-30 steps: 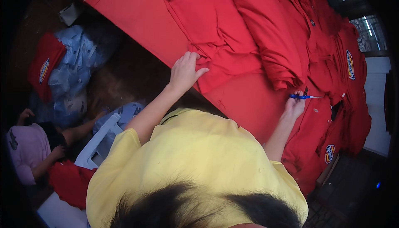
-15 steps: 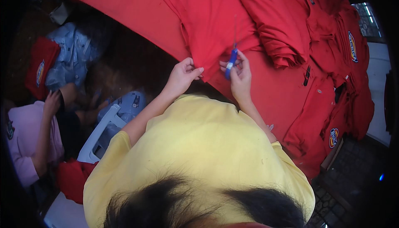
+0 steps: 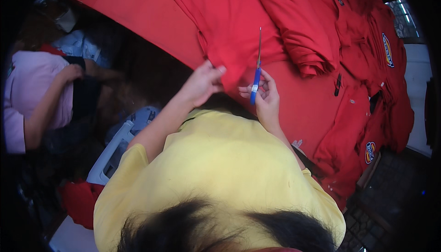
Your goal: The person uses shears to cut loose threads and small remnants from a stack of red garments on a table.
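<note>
A red garment lies on the red-covered table, its corner hanging toward me over the near edge. My left hand is beside that corner, somewhat blurred, with thumb and fingers apart. In my right hand is a pair of blue-handled scissors. Their thin metal blades point away from me, over the garment, and look closed together. My right fingers are curled around the handle.
More folded red garments are heaped to the right, some with a coloured patch. A small black tool lies among them. At left, a person in a pink top sits low near a pale plastic chair and clear-bagged items.
My left hand has let go of the garment's corner and shifted slightly nearer me. The scissors have tipped more upright and moved a little toward me. The person at left has moved.
</note>
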`<state>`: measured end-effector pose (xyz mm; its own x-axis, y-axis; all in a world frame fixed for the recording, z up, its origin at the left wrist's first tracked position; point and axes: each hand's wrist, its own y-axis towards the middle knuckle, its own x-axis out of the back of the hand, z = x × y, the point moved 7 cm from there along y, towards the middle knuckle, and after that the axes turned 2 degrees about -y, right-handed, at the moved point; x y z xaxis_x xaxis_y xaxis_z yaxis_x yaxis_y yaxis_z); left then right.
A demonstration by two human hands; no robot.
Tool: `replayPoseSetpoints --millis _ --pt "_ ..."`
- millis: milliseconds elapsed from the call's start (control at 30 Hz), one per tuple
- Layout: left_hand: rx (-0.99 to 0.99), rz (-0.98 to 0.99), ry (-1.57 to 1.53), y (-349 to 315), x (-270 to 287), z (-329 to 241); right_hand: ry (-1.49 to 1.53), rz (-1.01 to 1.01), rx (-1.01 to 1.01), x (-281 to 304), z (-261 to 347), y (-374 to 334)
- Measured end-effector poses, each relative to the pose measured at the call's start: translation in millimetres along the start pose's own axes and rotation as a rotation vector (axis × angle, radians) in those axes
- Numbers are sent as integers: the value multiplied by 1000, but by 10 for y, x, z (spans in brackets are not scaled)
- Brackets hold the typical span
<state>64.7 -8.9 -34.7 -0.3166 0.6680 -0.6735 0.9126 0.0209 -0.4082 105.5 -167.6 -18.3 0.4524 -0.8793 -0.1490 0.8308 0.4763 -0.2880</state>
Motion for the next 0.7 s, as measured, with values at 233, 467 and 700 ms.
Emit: replayPoseSetpoints --millis 233,467,700 --pt "271 99 313 129 34 524 -50 -37 74 32 -113 100" --pt "-172 -122 -108 676 273 -269 -57 -19 -33 186 -241 2" --pt "-137 -165 -101 713 255 -590 -446 -63 173 454 -9 193"
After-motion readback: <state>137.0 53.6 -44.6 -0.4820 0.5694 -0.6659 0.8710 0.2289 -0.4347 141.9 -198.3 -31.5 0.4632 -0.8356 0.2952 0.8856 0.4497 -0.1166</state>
